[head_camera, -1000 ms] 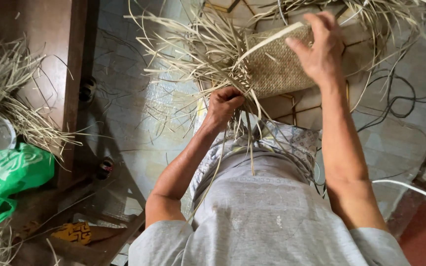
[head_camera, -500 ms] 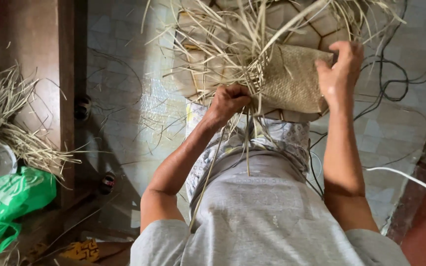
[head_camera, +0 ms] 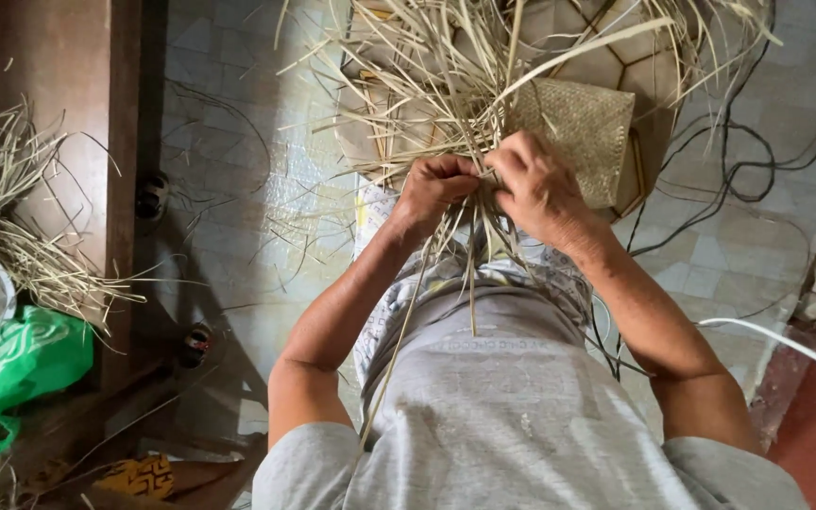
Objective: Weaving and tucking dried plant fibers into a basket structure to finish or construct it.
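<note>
A partly woven straw mat (head_camera: 573, 137) with many loose pale strands fanning out rests above my lap. My left hand (head_camera: 434, 189) is closed around a bunch of loose straw strands (head_camera: 469, 236) at the mat's near edge. My right hand (head_camera: 533, 184) sits right beside it, fingers pinched on the same strands, with the woven patch just behind it. Long strands hang down from both hands over my grey shirt.
A pile of dry straw (head_camera: 7, 208) lies at the left on a brown wooden surface (head_camera: 59, 76), with a green plastic bag (head_camera: 11, 364) below it. Black cables (head_camera: 739, 161) and a white cable (head_camera: 776, 340) trail over the tiled floor (head_camera: 229, 217) at the right.
My right hand has come down from the mat's far right edge to meet my left hand at the near edge. The view has tilted slightly.
</note>
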